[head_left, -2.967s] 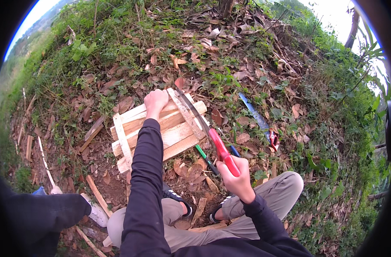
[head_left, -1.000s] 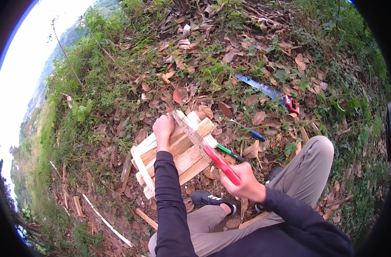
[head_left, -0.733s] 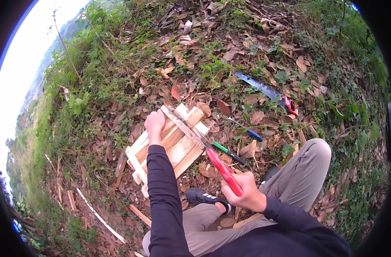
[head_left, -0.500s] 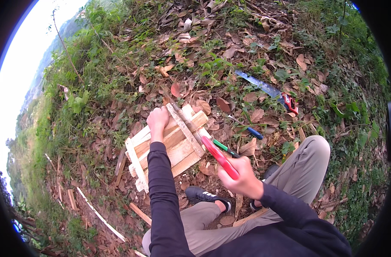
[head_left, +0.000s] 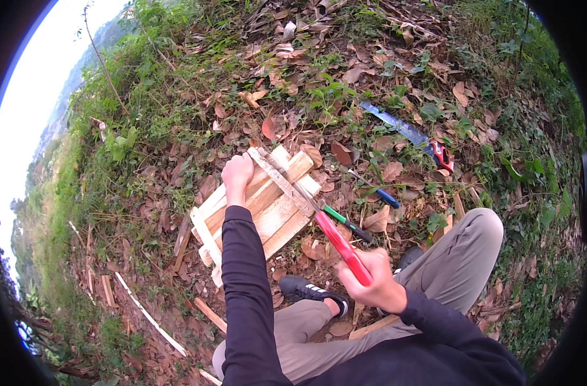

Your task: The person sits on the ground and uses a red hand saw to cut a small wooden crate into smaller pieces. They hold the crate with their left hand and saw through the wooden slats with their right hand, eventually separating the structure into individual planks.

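My right hand [head_left: 375, 280] is closed round the red handle of a saw [head_left: 345, 248]. Its thin blade shows almost edge-on, lying along a rough wooden strip [head_left: 280, 183]. That strip crosses a small frame of pale wooden slats [head_left: 268, 219] on the ground. At the strip's far end, my left hand [head_left: 237, 172] has its fingers curled on the wood; its fingertips are partly hidden. Just right of the saw lies a green and black handled tool [head_left: 346, 223], its far end near the strip.
A blue-bladed handsaw [head_left: 406, 132] with a red and black handle lies at the right, with a blue-handled tool [head_left: 387, 197] nearer. Loose wood pieces [head_left: 150, 318] lie at the left. My bent knee [head_left: 483, 225] and shoe [head_left: 309, 289] are close by. Leaves and plants cover the slope.
My right hand has drawn the red-handled saw back toward me and slightly right. My left hand keeps its place on the strip. The whole view has shifted a little.
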Tool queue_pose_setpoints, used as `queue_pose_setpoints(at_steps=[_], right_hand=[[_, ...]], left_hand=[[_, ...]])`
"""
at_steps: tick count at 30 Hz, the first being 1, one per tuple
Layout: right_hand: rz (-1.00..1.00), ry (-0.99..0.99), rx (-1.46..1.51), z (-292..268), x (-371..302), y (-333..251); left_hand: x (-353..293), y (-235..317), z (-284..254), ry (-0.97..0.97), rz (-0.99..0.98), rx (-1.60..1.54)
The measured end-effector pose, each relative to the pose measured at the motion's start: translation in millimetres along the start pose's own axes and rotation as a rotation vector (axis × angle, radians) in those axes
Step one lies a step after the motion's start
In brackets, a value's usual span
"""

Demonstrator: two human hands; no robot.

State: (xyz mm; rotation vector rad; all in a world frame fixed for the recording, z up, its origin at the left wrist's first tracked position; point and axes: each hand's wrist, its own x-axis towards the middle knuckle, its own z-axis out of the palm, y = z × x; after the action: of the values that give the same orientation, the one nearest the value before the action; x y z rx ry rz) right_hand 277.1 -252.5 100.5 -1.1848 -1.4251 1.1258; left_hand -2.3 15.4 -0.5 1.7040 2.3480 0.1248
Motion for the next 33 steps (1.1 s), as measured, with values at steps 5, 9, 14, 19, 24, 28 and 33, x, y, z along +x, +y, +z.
queue_pose_setpoints(at_steps=[5,9,14,19,24,28,33], right_hand=[[-0.032,0.052,-0.092,20.7,57.4,27.2],[-0.016,0.015,-0.053,-9.3,-12.4,1.6],[0.004,0.070,-0.076,10.8,34.2,23.5],[0.068,0.041,-0.004,13.3,15.2,23.1],[0.033,0.026,-0.063,13.2,14.2,15.4],[-0.066,0.055,-0.154,26.0,59.0,27.9],[-0.020,-0.008,-0.042,4.6,-15.1,3.9]], left_hand=[[-7.8,23.7,6.9,-0.012,0.031,-0.004],[-0.2,7.9,-2.1,-0.007,0.040,0.013],[-11.9,24.4,-0.7,-0.003,0.076,-0.021],[-8.3,7.7,-3.4,0.027,0.030,-0.053],[-12.0,18.7,1.3,-0.008,0.097,-0.038],[-9.3,36.3,-4.3,0.024,0.105,-0.031],[-5.1,-3.2,-1.2,0.064,0.034,-0.051]])
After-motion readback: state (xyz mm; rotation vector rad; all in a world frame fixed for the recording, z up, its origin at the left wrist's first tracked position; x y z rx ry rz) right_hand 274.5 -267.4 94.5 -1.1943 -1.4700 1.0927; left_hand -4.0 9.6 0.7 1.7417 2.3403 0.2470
